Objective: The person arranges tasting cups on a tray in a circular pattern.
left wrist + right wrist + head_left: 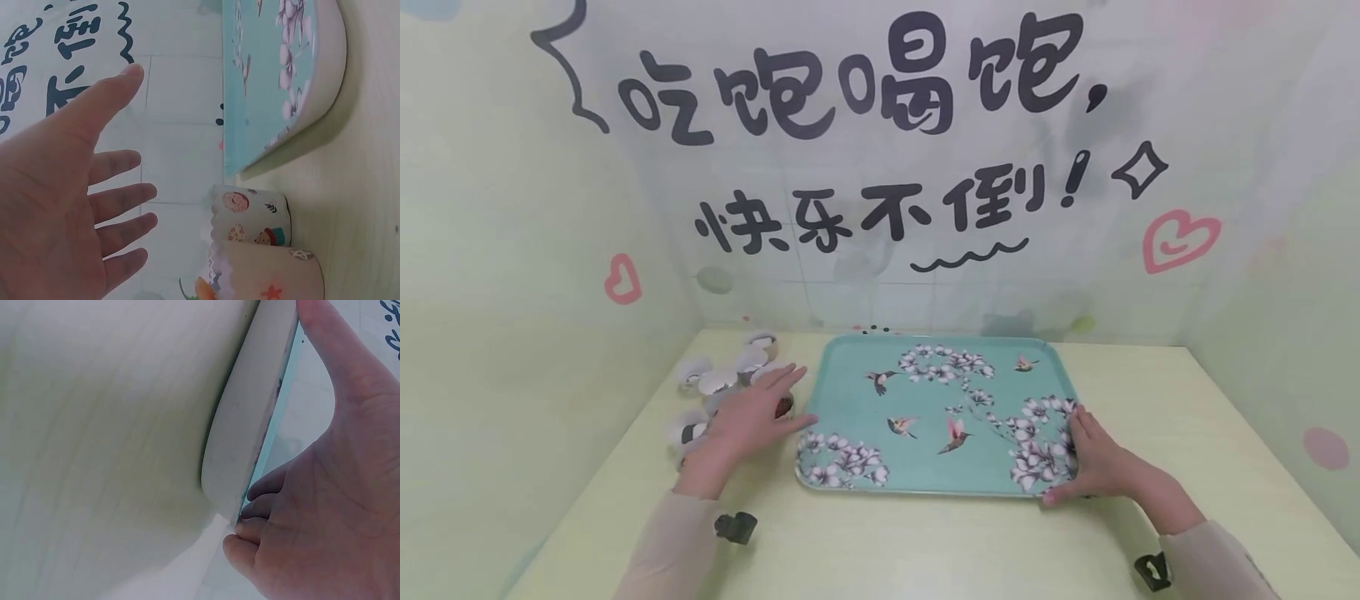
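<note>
A turquoise tray (940, 417) with white blossoms and small birds lies flat on the table. My right hand (1108, 462) touches its front right corner, the fingers along the right rim and the thumb at the front edge. In the right wrist view the fingertips (253, 509) meet the tray's pale side (240, 419). Beside the left rim, my left hand (752, 421) is spread and holds nothing; its palm (50, 212) shows in the left wrist view. Several patterned paper baking cups (718, 381) stand beyond and left of it, partly hidden by the hand.
Pale wood-look table (925, 546) extends around the tray. A white wall (880, 300) with black lettering rises behind, and side panels close in left and right. Two printed cups (253, 215) stand close to the tray's left end.
</note>
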Tool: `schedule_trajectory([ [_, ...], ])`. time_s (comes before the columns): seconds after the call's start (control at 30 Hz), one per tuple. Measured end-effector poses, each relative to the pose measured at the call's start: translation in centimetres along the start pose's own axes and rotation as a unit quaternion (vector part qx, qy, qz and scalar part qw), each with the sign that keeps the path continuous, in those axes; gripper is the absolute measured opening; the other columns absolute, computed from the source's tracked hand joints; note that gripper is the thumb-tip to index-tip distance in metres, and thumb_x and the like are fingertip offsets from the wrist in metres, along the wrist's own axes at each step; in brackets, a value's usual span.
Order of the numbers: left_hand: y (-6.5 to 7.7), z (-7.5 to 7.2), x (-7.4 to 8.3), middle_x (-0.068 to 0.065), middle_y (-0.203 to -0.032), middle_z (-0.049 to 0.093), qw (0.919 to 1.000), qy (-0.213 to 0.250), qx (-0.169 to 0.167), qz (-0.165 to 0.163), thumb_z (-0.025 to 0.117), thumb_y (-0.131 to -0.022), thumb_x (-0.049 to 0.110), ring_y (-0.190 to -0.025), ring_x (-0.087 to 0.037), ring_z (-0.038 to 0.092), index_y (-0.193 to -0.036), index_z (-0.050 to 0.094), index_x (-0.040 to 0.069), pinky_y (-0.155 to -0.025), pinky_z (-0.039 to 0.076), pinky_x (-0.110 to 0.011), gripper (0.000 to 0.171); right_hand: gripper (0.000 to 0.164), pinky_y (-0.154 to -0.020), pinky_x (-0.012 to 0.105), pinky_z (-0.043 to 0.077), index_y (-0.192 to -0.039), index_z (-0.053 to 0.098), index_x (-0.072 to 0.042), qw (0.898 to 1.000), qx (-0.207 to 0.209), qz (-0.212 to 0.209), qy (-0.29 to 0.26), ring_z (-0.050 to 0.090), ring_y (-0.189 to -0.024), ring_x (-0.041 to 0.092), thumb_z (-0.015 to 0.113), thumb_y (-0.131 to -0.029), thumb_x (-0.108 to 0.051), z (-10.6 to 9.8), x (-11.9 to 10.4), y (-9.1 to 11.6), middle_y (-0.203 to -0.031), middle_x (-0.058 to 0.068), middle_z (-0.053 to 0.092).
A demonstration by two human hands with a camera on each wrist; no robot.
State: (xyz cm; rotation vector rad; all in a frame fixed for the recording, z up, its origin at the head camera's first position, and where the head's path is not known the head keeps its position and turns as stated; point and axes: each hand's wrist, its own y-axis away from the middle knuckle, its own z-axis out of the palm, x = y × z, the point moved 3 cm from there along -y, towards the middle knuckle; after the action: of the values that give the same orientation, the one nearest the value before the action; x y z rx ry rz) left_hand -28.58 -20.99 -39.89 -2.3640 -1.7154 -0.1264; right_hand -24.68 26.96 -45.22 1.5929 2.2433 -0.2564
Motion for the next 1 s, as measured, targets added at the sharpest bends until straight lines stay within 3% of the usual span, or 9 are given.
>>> schedule_trajectory([
  [0.2,1.0,-0.9,-1.6,-0.017,-0.159,0.038,0.9993,0.034,0.013,-0.007,0.065,-0.09,0.055,-0.144,-0.042,0.036,-0.154,0.039,0.015,-0.109,0.039,-0.065,0.079,0.139,-0.113,0.072,0.023,-0.143,0.011,0.028,1.0,-0.005,0.008,-0.007,0.011,-0.138,0.066,0.092,-0.061,-0.051,0.3,0.0,0.2,-0.148,0.053,0.006],
  [0.4,2.2,-1.7,-3.6,-0.016,-0.159,0.037,0.9967,0.067,0.017,-0.043,0.064,-0.091,0.056,-0.144,-0.043,0.036,-0.155,0.035,0.016,-0.108,0.039,-0.065,0.081,0.14,-0.112,0.072,0.023,-0.143,0.01,0.028,1.0,0.001,0.002,-0.013,0.01,-0.139,0.066,0.093,-0.061,-0.049,0.1,0.0,0.2,-0.148,0.053,0.005],
  [0.7,3.4,-2.3,-6.0,-0.022,-0.158,0.035,0.9957,0.059,0.009,-0.071,0.059,-0.093,0.06,-0.143,-0.049,0.033,-0.155,0.034,0.011,-0.108,0.036,-0.069,0.083,0.139,-0.112,0.072,0.022,-0.143,0.011,0.029,1.0,0.003,-0.001,-0.01,0.01,-0.138,0.067,0.092,-0.062,-0.05,0.0,0.4,0.2,-0.148,0.053,0.005],
  [0.8,3.8,-2.5,-7.2,-0.024,-0.158,0.035,0.993,0.076,0.012,-0.09,0.058,-0.092,0.062,-0.142,-0.05,0.034,-0.154,0.035,0.008,-0.108,0.035,-0.069,0.085,0.138,-0.112,0.073,0.021,-0.142,0.01,0.029,1.0,-0.001,0.004,-0.015,0.009,-0.138,0.067,0.092,-0.063,-0.049,0.0,0.5,0.4,-0.148,0.053,0.004],
  [1.0,5.0,-3.4,-10.1,-0.028,-0.154,0.038,0.9891,0.111,0.02,-0.095,0.059,-0.096,0.052,-0.138,-0.053,0.035,-0.151,0.037,0.003,-0.107,0.034,-0.069,0.077,0.137,-0.113,0.072,0.02,-0.144,0.008,0.028,1.0,-0.01,0.008,-0.02,0.007,-0.139,0.066,0.091,-0.065,-0.049,0.0,0.0,0.0,-0.149,0.052,0.002],
])
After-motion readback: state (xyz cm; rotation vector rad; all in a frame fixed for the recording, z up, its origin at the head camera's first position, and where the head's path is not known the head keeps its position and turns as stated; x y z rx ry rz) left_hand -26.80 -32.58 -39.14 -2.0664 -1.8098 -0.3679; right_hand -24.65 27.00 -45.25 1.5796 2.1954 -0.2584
